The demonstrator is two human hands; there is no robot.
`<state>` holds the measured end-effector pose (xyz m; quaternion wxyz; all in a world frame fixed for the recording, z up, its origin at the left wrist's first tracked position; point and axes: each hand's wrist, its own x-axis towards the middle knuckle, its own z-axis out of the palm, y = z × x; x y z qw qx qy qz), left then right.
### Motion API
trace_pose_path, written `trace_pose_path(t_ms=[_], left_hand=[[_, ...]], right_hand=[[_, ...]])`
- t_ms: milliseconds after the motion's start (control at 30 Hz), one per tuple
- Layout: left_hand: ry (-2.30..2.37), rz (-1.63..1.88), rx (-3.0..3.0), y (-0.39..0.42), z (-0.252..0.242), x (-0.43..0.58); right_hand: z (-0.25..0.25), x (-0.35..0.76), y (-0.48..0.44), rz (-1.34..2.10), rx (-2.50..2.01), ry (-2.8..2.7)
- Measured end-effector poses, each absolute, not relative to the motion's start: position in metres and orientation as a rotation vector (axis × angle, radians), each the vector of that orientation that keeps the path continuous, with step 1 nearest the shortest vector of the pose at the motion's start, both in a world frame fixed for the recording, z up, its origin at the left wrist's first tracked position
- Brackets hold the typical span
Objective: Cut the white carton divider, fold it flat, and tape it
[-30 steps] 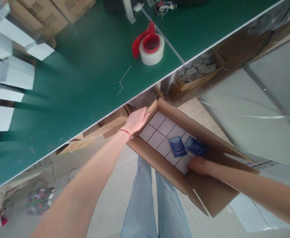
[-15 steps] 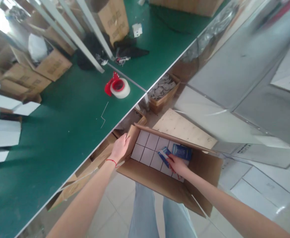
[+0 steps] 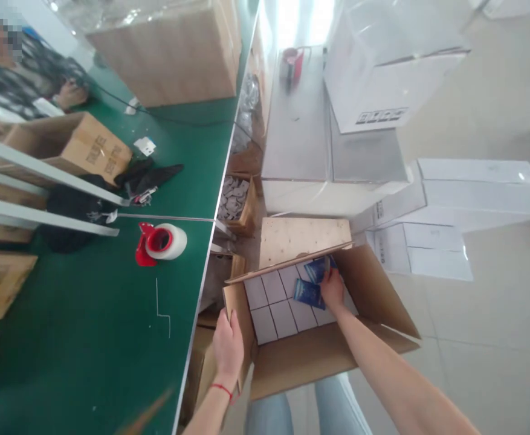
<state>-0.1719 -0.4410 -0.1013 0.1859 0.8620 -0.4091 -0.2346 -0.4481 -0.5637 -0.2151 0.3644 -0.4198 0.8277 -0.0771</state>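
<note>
an open brown cardboard box [image 3: 292,362] stands on the floor beside the green table. two small blue packets [image 3: 307,293] lie on the white packets [image 3: 269,305] filling it.

I am seeing a brown corrugated cardboard carton [image 3: 373,290] showing a grid of plain white square packets [image 3: 274,302] split by thin dark lines. Two dark blue rectangular packets [image 3: 307,293] with pale print are lying on that white. A thin red string bracelet [image 3: 223,388] is circling the left wrist. The flat tabletop [image 3: 87,338] is showing deep green with a white edge, and a red tape dispenser [image 3: 149,241] is carrying a milky clear roll. Pale blue denim jeans [image 3: 265,417] are showing below.
</note>
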Motion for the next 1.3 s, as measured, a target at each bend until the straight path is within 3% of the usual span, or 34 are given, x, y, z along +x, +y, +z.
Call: trace_pose_path(t_ms=[467, 800, 1033, 1300], left_hand=[[-1.268, -0.687, 2.462, -0.451, -0.096, -0.172], [-1.256, -0.690, 2.418, -0.453, -0.097, -0.170], [-1.293, -0.673, 2.422, -0.454, -0.093, -0.173], [-1.291, -0.663, 2.487, -0.457, -0.092, -0.173]], right_hand=[[-0.224, -0.454, -0.556, -0.065, -1.091, 2.091], [-0.213, -0.463, -0.578, 0.043, -1.655, 1.796], [-0.212, -0.465, -0.581, 0.243, -1.529, 1.901], [-0.205, -0.455, -0.584, 0.073, -1.606, 1.739]])
